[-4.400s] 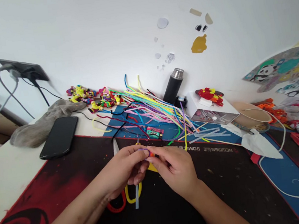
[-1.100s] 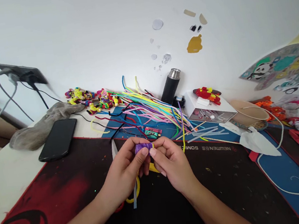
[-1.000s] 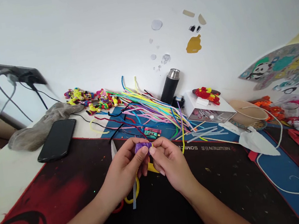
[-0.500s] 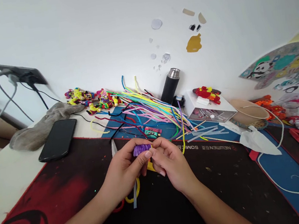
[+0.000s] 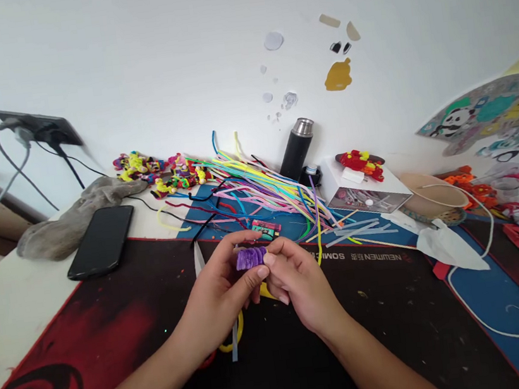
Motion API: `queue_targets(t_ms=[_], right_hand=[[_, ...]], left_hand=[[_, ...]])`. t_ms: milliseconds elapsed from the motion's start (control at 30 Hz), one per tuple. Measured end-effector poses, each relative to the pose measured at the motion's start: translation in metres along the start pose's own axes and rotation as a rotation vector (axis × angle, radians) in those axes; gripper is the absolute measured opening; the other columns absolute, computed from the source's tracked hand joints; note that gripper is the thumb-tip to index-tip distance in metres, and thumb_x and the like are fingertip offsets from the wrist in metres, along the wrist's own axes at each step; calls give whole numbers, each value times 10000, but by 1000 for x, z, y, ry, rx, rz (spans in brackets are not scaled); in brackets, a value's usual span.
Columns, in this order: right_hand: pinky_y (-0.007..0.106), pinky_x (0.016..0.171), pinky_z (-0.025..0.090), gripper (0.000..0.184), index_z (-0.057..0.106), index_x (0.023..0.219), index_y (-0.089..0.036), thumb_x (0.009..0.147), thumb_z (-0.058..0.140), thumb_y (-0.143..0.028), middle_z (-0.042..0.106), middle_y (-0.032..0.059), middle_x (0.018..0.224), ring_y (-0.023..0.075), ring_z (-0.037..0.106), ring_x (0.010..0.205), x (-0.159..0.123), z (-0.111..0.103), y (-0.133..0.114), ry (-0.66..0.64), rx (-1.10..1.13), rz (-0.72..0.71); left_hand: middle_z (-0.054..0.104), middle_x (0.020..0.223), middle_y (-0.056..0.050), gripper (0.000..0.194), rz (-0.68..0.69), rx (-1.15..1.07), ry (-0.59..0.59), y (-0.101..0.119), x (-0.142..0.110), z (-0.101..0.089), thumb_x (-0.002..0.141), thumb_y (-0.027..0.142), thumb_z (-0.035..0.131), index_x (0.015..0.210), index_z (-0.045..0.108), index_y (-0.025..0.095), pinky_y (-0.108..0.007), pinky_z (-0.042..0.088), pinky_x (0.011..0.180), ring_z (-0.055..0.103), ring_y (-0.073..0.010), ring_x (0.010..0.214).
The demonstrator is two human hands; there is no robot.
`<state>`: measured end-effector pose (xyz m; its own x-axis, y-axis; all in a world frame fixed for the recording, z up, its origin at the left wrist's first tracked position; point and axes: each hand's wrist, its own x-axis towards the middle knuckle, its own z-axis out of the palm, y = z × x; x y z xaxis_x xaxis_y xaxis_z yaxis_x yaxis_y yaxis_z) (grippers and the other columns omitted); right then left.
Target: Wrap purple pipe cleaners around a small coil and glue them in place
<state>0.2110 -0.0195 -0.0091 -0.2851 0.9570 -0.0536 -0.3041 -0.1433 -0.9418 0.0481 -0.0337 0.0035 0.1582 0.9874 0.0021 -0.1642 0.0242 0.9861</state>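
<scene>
A purple pipe cleaner coil (image 5: 250, 257), fuzzy and tightly ridged, is held over the dark mat between my two hands. My left hand (image 5: 222, 292) curls around its left end, thumb along the lower side. With thumb and index finger, my right hand (image 5: 302, 281) pinches the right end. A bit of yellow (image 5: 266, 292) shows beneath my fingers; what it belongs to is hidden. Under my left hand lie scissors, their blade (image 5: 198, 260) pointing away and the rest mostly covered. Next to a yellow loop (image 5: 240, 332) rests a pale grey strip (image 5: 235, 346).
Loose pipe cleaners (image 5: 263, 187) are heaped behind my hands, with small colourful figures (image 5: 141, 165) to their left. A black phone (image 5: 100, 242) lies left. Behind stand a black thermos (image 5: 298, 150) and a white box (image 5: 368, 189). A white cable (image 5: 486, 321) loops at right.
The purple coil has turned slightly and shifted a little right, showing more of its ridges. My left index finger has lifted off its top; both hands keep hold.
</scene>
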Motion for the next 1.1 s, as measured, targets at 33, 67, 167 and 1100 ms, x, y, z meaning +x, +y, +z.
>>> queue_targets(t_ms=[33,67,167,1100], right_hand=[[200,431,261,371,590,918,-227,945,801,-530,374,-151,530,55,301,407,0,0,0,-4,3,-4],[200,432,261,371,591,917,-226,946,800,-531,377,-150,530,54,302,405,-1,0,0,-9,4,-7],[198,435,267,368,592,901,-222,950,796,-524,388,-145,531,53,308,408,0,0,-1,-11,-7,-7],[200,426,252,391,598,904,-216,932,807,-545,395,-147,523,50,293,404,1,2,-1,-3,2,-5]], left_hand=[[659,806,35,449,21,9,-1,0,-1,0,935,447,814,1301,644,250,-252,510,535,608,-143,584],[663,825,29,397,39,22,-3,0,-1,-1,945,437,803,1258,653,244,-248,508,534,608,-138,586],[655,811,32,281,64,69,-21,0,-1,-2,972,406,765,1166,667,229,-235,489,530,604,-128,583],[678,846,18,267,74,124,54,-3,-1,0,943,348,774,1148,653,228,-240,506,530,610,-136,618]])
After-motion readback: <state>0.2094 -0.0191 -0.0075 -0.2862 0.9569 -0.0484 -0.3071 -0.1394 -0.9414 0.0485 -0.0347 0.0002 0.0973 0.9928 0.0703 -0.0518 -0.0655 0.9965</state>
